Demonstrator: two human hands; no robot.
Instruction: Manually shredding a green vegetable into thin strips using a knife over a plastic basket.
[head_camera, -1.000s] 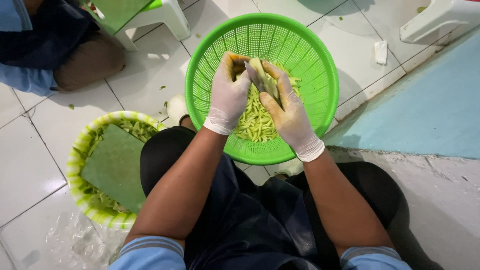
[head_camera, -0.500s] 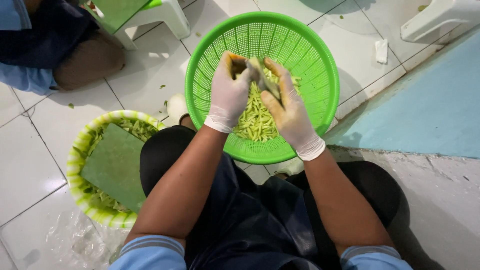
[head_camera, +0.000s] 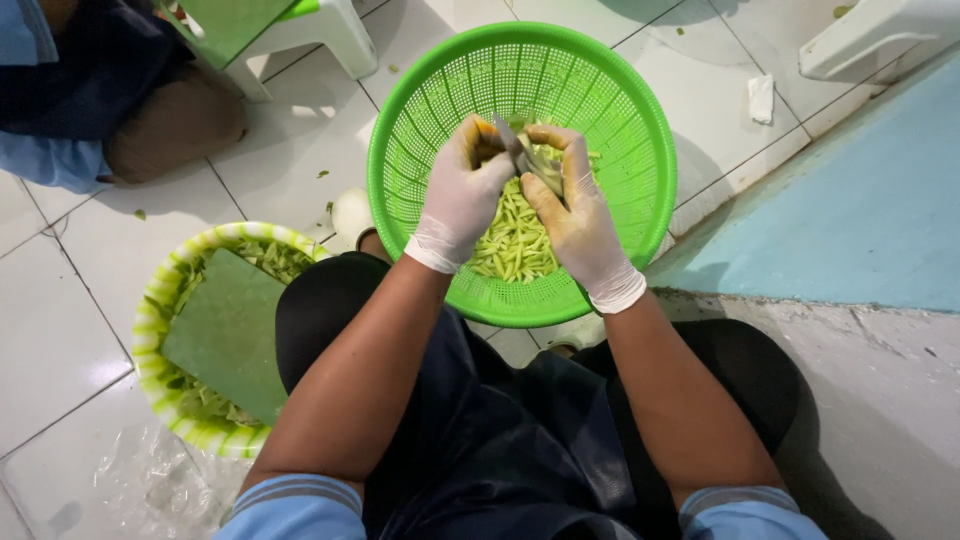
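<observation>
- Here, the left hand (head_camera: 462, 190) grips a knife (head_camera: 520, 152) over the green basket (head_camera: 640, 130), so strips (head_camera: 515, 235) drop in.
- The right hand (head_camera: 575, 215) clasps the green piece (head_camera: 545, 165), steadying it.

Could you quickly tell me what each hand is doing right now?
Left hand: closed around a knife.
Right hand: closed on a pale green vegetable piece over the green basket.

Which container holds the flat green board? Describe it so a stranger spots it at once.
Start from the big solid-green basket under the gloved hands, then look to the person's left knee. There sits a smaller bowl on the white tiles. Its rim is striped pale yellow and green, and a flat green board lies inside.
</observation>
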